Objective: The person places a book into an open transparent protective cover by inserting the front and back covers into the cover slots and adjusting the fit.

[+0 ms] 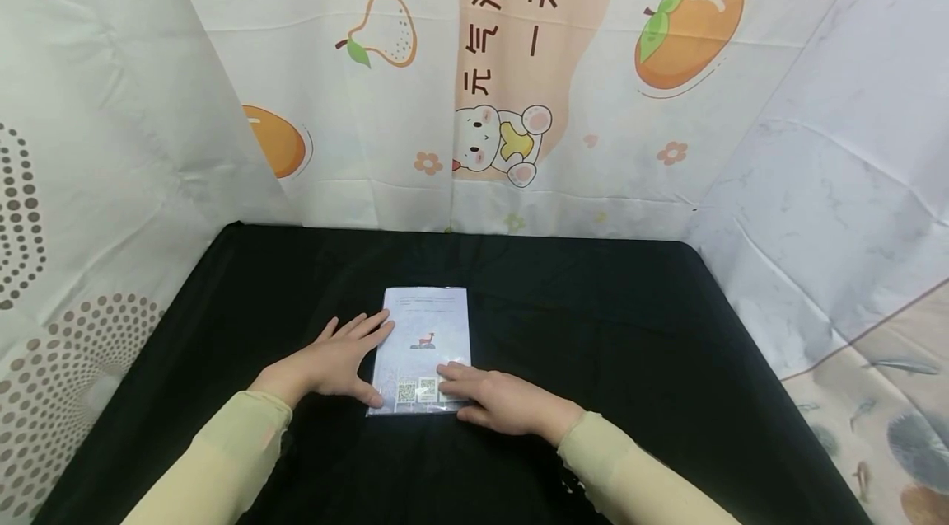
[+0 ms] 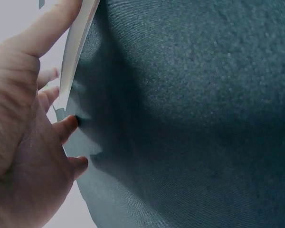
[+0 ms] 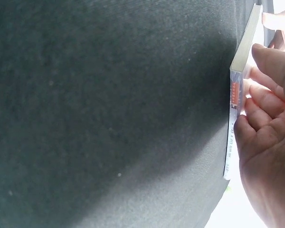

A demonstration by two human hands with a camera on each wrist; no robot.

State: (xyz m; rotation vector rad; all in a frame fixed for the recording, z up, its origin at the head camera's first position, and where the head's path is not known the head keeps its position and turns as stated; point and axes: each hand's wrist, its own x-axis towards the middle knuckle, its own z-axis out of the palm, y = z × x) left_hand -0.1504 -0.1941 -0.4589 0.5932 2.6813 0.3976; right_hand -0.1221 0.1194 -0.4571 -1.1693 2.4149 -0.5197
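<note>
A pale lilac book [image 1: 428, 315] lies flat on the black cloth, with a small deer picture and square codes on its upper face. Along its left edge rests my left hand [image 1: 337, 366], fingers spread, the thumb at the lower left corner. My right hand [image 1: 511, 401] lies over the lower right corner, its fingers extended on the cover and partly hiding it. In the left wrist view the thumb touches the page edge [image 2: 76, 52]. The right wrist view shows the book's spine [image 3: 233, 118] with an orange label, beside the fingers.
The black cloth [image 1: 608, 327] covers the table. Behind it hangs a white curtain [image 1: 400, 129] printed with fruit and a cartoon bear. More pale curtains close off the left and right sides.
</note>
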